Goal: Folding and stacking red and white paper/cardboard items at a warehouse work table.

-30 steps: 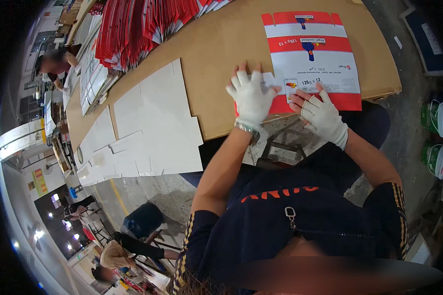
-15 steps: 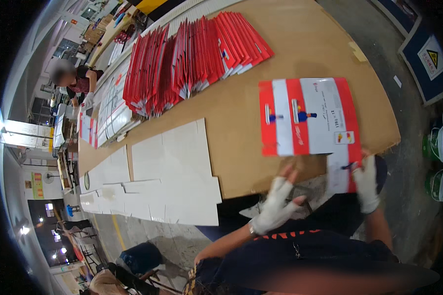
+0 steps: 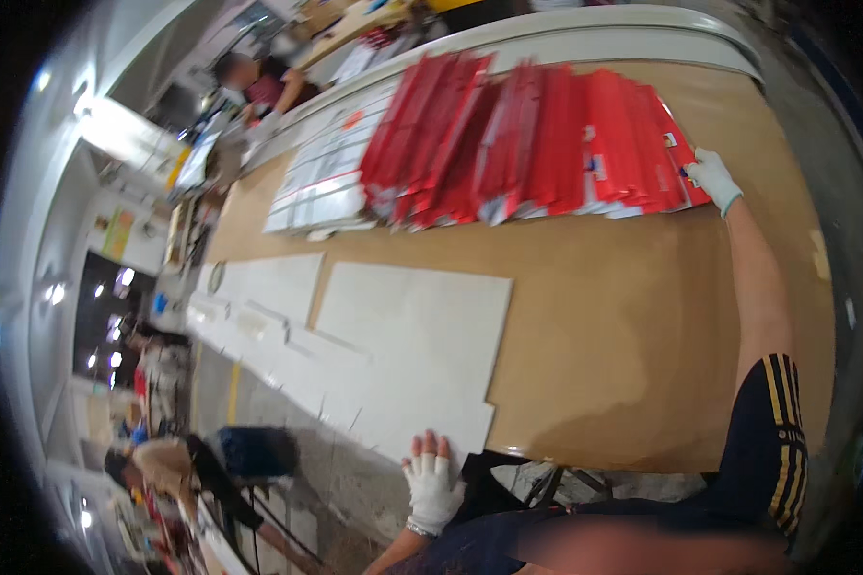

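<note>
Across the back of the table, a long row of folded red-and-white cartons [image 3: 537, 144] leans in a tight fan. My right arm is stretched out to the row's right end, where my gloved right hand [image 3: 714, 180] grips the edge of the last folded carton [image 3: 679, 153]. Flat white cardboard sheets [image 3: 412, 350] with cut slots lie overlapping at the table's near left. My left hand [image 3: 433, 494], also in a white fingertip-less glove, rests its spread fingers at the near edge of the front sheet.
A strapped stack of white printed flat cartons [image 3: 331, 158] lies left of the red row. Brown board [image 3: 633, 316] covers the tabletop. A pale rail [image 3: 594, 34] runs along the far side. One person [image 3: 268, 86] works beyond the table, another [image 3: 163, 470] sits at lower left.
The red-and-white carton that lay in front of me has joined the row's right end, with my right hand on it. My left hand has moved left to the white sheets. The view has turned.
</note>
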The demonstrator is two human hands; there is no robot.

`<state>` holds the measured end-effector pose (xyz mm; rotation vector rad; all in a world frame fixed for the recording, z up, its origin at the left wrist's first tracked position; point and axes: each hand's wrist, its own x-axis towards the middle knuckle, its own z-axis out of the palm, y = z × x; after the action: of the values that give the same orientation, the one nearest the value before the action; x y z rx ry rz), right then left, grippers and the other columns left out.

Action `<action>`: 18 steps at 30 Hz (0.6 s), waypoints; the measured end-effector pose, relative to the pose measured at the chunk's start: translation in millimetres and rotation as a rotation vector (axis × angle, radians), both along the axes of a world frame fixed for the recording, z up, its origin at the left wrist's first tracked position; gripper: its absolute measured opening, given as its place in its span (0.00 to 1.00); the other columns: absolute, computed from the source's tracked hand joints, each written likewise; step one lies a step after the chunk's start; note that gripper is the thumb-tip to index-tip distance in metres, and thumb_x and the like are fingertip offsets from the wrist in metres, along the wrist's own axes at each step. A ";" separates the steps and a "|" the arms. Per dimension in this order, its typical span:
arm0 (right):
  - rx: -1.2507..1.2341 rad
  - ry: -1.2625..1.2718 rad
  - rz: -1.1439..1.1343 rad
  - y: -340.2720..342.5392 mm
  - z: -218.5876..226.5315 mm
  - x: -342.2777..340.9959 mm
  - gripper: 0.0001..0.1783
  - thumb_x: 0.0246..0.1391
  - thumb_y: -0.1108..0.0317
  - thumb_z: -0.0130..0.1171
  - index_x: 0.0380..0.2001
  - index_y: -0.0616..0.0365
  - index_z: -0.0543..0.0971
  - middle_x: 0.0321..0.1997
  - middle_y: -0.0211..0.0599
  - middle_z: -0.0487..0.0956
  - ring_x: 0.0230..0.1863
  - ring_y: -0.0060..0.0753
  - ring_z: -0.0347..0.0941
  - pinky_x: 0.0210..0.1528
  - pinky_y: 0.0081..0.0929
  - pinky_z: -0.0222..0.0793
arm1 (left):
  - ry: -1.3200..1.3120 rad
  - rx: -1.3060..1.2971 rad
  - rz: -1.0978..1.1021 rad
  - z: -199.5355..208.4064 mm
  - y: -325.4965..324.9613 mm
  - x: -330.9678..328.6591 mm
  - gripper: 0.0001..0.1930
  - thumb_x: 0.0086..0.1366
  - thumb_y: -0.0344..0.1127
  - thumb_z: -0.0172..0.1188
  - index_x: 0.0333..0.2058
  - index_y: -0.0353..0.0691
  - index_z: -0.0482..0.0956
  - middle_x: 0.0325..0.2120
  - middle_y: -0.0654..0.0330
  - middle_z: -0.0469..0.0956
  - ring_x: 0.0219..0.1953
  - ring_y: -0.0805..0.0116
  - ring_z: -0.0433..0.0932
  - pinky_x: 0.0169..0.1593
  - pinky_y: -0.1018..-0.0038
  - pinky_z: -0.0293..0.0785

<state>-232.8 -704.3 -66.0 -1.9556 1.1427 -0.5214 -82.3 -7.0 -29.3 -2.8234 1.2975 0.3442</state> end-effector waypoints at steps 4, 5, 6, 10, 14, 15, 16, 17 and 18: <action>-0.134 -0.002 0.003 51.9 12.3 8.1 0.25 0.60 0.63 0.48 0.57 0.68 0.67 0.55 0.55 0.73 0.58 0.45 0.68 0.61 0.32 0.60 | 0.028 -0.303 -0.050 40.2 9.3 3.1 0.29 0.50 0.31 0.60 0.55 0.39 0.69 0.56 0.49 0.67 0.60 0.49 0.63 0.61 0.52 0.58; -0.498 0.235 -0.234 79.2 10.6 -4.2 0.24 0.61 0.63 0.47 0.55 0.67 0.67 0.59 0.57 0.68 0.59 0.46 0.67 0.59 0.34 0.61 | 0.045 -0.416 -0.084 48.8 6.3 5.4 0.24 0.51 0.29 0.59 0.50 0.40 0.74 0.51 0.50 0.73 0.55 0.52 0.70 0.58 0.57 0.65; -0.692 0.202 -0.280 107.9 7.6 -22.0 0.20 0.59 0.65 0.48 0.51 0.67 0.69 0.54 0.55 0.70 0.54 0.49 0.68 0.54 0.36 0.64 | -0.049 -0.585 -0.083 61.0 -8.0 5.2 0.15 0.51 0.26 0.57 0.40 0.41 0.79 0.38 0.57 0.79 0.42 0.58 0.78 0.45 0.67 0.74; -0.858 -0.320 0.623 372.6 112.0 13.8 0.25 0.35 0.68 0.64 0.42 0.61 0.74 0.40 0.45 0.74 0.43 0.47 0.71 0.43 0.44 0.66 | -0.149 -0.697 -0.351 100.5 -20.1 -5.4 0.12 0.49 0.27 0.58 0.35 0.42 0.77 0.33 0.61 0.77 0.33 0.61 0.77 0.34 0.69 0.73; -0.815 -0.337 0.926 485.3 77.0 -20.0 0.13 0.41 0.66 0.57 0.34 0.53 0.77 0.35 0.32 0.77 0.40 0.36 0.73 0.50 0.44 0.63 | 0.089 -0.668 -0.634 78.0 -40.0 -41.7 0.14 0.45 0.32 0.60 0.34 0.41 0.74 0.31 0.58 0.71 0.36 0.59 0.73 0.38 0.68 0.70; -0.775 -0.301 0.846 483.8 77.8 -32.0 0.11 0.40 0.70 0.56 0.32 0.52 0.77 0.33 0.32 0.77 0.39 0.37 0.72 0.50 0.44 0.63 | 0.187 -0.558 -0.637 74.0 -36.0 -44.7 0.17 0.46 0.32 0.60 0.38 0.40 0.74 0.35 0.56 0.73 0.41 0.58 0.73 0.43 0.67 0.71; -0.740 -0.264 0.757 478.2 82.7 -45.3 0.11 0.38 0.74 0.54 0.30 0.52 0.76 0.32 0.32 0.76 0.38 0.37 0.72 0.49 0.44 0.63 | 0.173 -0.567 -0.638 72.6 -33.8 -43.1 0.17 0.46 0.32 0.60 0.38 0.40 0.74 0.35 0.56 0.73 0.41 0.58 0.73 0.43 0.67 0.71; -0.735 -0.326 0.626 471.8 81.9 -60.8 0.13 0.34 0.79 0.53 0.27 0.52 0.75 0.31 0.33 0.76 0.37 0.39 0.71 0.48 0.42 0.63 | 0.087 -0.546 -0.569 70.4 -30.8 -39.2 0.23 0.45 0.34 0.63 0.43 0.39 0.73 0.42 0.55 0.72 0.48 0.55 0.70 0.50 0.64 0.68; -0.583 -0.237 0.526 469.9 84.8 -80.9 0.15 0.31 0.82 0.52 0.27 0.53 0.76 0.30 0.35 0.75 0.37 0.42 0.70 0.48 0.40 0.63 | 0.009 -0.525 -0.501 64.4 -26.9 -32.4 0.28 0.45 0.36 0.66 0.48 0.38 0.73 0.49 0.53 0.70 0.55 0.52 0.68 0.56 0.61 0.66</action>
<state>-313.7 -234.4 18.8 -2.4839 0.3052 -0.8275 -114.7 -33.8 35.0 -2.6911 2.3055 -0.0057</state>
